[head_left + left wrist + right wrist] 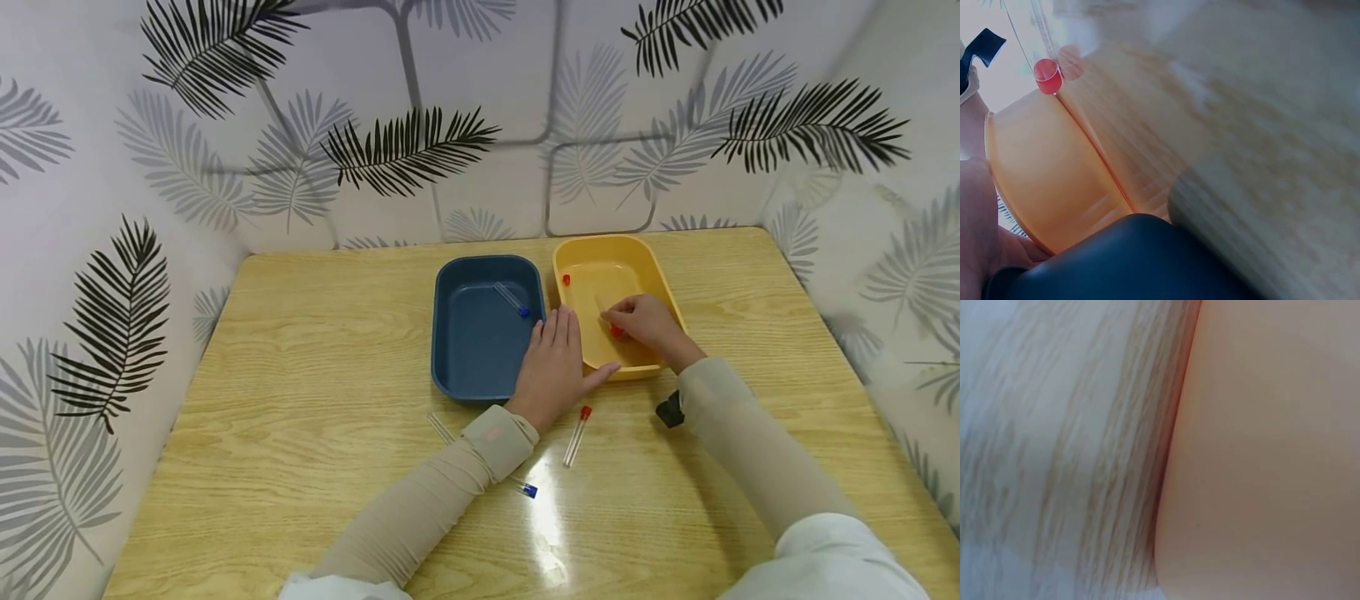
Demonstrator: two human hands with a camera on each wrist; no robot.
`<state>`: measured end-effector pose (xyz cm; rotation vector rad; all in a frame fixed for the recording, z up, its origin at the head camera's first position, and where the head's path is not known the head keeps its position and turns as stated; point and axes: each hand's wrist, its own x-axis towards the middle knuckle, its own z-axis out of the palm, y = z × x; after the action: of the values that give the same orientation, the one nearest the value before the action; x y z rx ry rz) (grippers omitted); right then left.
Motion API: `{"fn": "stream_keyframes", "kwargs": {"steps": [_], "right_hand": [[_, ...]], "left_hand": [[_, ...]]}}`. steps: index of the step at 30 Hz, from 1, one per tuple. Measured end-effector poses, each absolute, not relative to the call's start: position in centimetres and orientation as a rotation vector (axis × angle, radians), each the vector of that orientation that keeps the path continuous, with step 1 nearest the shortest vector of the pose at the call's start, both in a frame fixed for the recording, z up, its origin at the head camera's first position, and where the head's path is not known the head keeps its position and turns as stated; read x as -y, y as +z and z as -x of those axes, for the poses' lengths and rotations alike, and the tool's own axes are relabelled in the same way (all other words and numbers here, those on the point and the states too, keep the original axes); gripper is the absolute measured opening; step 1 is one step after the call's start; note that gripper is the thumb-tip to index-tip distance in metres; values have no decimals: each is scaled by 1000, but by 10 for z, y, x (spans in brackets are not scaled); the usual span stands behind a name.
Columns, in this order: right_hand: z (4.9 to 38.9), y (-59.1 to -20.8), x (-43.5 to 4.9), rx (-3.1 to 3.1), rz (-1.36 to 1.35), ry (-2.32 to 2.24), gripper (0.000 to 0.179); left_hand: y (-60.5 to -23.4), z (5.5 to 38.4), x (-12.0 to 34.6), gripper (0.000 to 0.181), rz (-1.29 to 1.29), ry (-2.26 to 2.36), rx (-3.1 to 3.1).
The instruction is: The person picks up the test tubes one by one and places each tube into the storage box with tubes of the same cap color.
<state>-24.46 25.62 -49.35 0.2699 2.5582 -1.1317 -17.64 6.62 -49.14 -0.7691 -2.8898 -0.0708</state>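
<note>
My right hand [647, 323] reaches into the yellow tray [618, 372] and pinches a clear red-capped test tube [617, 331] low over its floor. Part of that tube is hidden behind the fingers. Another red cap [566, 280] shows at the tray's left side. My left hand [553, 367] lies with straight fingers across the neighbouring rims of the yellow tray and the dark blue tray [441, 387], its thumb stretched along the yellow tray's near rim. Inside the blue tray lies a blue-capped test tube [512, 300]. The right wrist view shows only the yellow tray's outer wall [1260, 456] beside the tabletop.
On the wooden table [300, 358], a red-capped test tube [576, 437] lies in front of the yellow tray. A blue-capped tube [528, 490] and a clear tube end [440, 427] stick out from under the left forearm. A leaf-patterned wall covering [495, 192] borders the table's back.
</note>
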Motion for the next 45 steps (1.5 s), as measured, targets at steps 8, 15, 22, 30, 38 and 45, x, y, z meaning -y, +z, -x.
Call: {"fn": "stream_keyframes", "kwargs": {"steps": [8,15,22,30,38,45], "right_hand": [[244,-493,-256,-2559,-237,-1165,41],[244,-494,-256,-2553,-232,-1171,40],[244,-495,-255,-2569,-204,-1157,39],[245,-496,-256,-2561,-190,-1165,39],[243,-485,-257,-2515,-112,-1141,39],[234,-474,-257,-2575,-16,-1157,41]], "left_hand": [[-493,176,-67,99,760,-84,2898],[-495,177,-67,99,753,-86,2884],[-495,177,-67,99,749,-97,2891],[-495,177,-68,99,753,-88,2885],[-493,177,-67,99,742,-94,2886],[-493,177,-68,100,740,-86,2876]]}}
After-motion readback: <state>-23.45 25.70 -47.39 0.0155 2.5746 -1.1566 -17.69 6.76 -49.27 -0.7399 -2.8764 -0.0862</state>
